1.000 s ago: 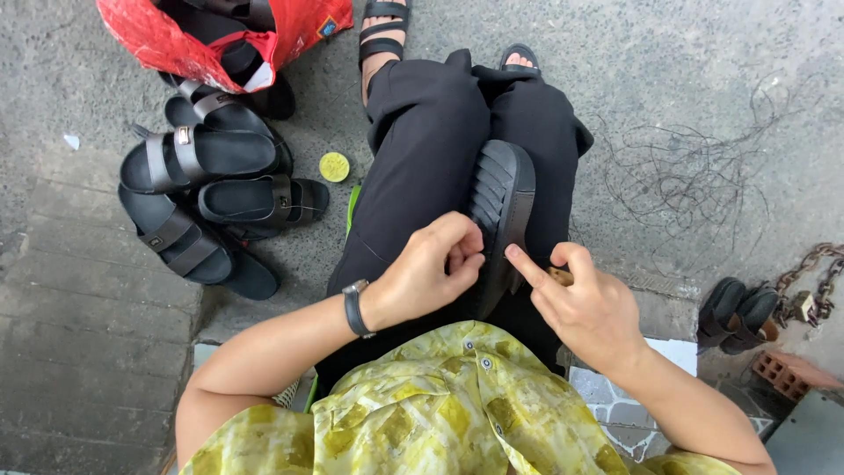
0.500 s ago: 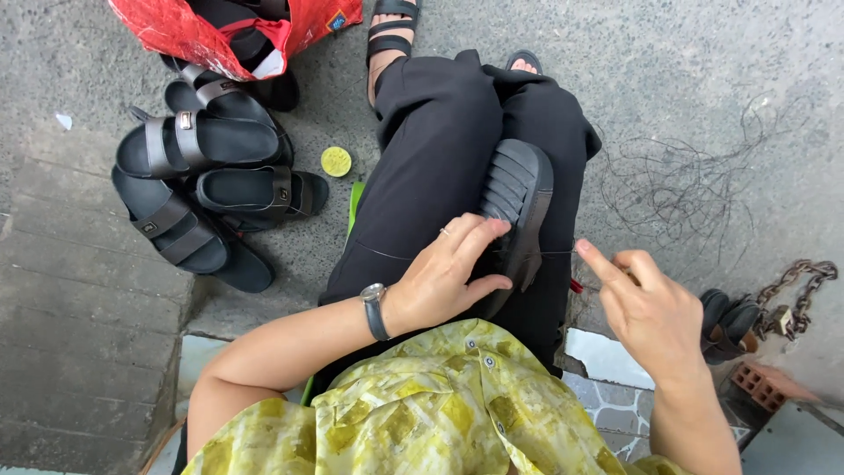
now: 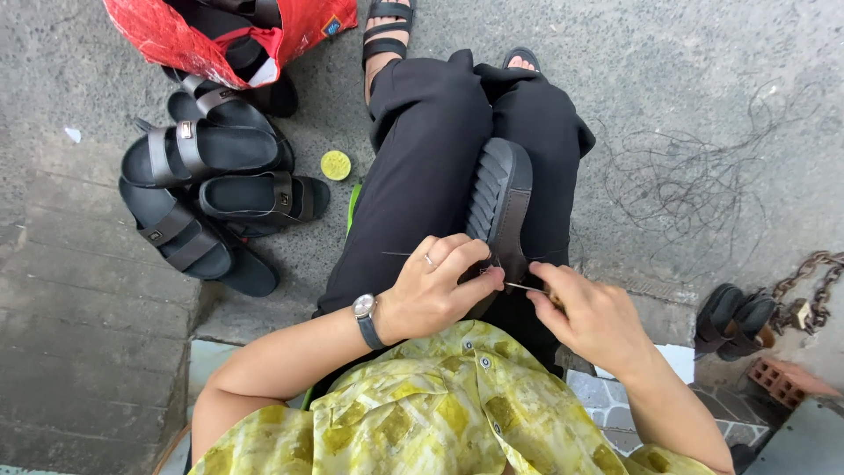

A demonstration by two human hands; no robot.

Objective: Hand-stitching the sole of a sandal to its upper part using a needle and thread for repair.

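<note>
Right hand point(image 3: 593, 317) swung back in from the side, fingers now pinching needle point(image 3: 525, 287) at sandal point(image 3: 499, 207)

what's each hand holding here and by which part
The left hand steadies a black sandal on the lap, gripping its near end. The right hand pinches a thin needle-like tool by its rear end.

Grey concrete ground point(image 3: 703, 79); black sandals point(image 3: 211, 198), yellow-green lid point(image 3: 335, 164), loose threads point(image 3: 694, 189)
</note>
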